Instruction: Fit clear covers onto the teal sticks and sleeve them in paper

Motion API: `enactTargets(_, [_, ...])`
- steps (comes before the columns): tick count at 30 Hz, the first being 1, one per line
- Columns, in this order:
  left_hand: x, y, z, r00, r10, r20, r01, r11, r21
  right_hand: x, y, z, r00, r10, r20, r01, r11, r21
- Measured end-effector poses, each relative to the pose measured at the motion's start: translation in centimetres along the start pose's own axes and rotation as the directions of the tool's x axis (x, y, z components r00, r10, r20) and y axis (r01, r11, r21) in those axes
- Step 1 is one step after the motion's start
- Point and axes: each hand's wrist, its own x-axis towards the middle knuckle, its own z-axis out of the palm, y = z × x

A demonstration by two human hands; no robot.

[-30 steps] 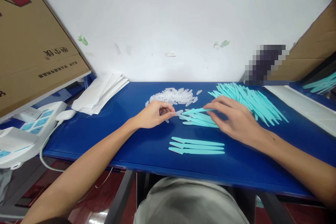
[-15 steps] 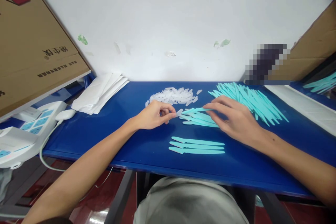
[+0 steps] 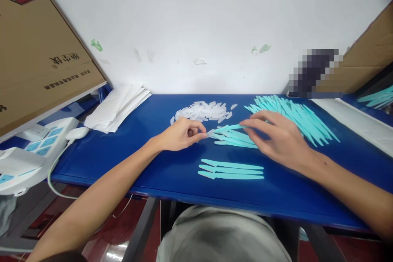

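1. Presently, a small translucent piece (image 3: 210, 133) is pinched between the thumb and fingertips of the left hand (image 3: 181, 134), nearer the table's front edge than a pale pile (image 3: 202, 111).
2. A turquoise stick (image 3: 229, 127) is grasped by the fingertips of the right hand (image 3: 278, 137), above some loose sticks (image 3: 236, 140); its free end is pointed at the piece. Whether the two touch cannot be told.
3. Both are probably best kept in one line and held lightly, since the thin piece could be bent by hard squeezing.
4. The stick is slim and apparently plastic; the piece is cloudy and elongated.
5. Three notched sticks (image 3: 231, 169) are laid nearly parallel on the smooth blue table (image 3: 147, 168), their stepped ends turned left.
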Motion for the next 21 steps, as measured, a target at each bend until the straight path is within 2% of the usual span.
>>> enactTargets(4, [0.0, 0.1, 0.2, 1.0, 0.013, 0.013, -0.013, 1.0, 0.015, -0.1, -0.3, 0.3, 0.999, -0.035, 0.016, 0.035, 0.999, 0.012])
enactTargets(10, [0.2, 0.3, 0.8, 0.995, 0.069, -0.07, -0.064, 0.995, 0.073, -0.3, -0.7, 0.4, 0.994, -0.109, 0.005, 0.109, 0.994, -0.034])
enactTargets(15, [0.5, 0.0, 1.7, 0.992, 0.092, -0.09, -0.086, 0.993, 0.077, -0.5, -0.8, 0.4, 0.986, -0.165, -0.003, 0.164, 0.984, -0.074])
enactTargets(21, [0.9, -0.1, 2.1, 0.984, 0.069, -0.162, -0.059, 0.996, 0.061, -0.7, -1.1, 0.7, 0.989, -0.147, 0.01, 0.147, 0.988, -0.039])
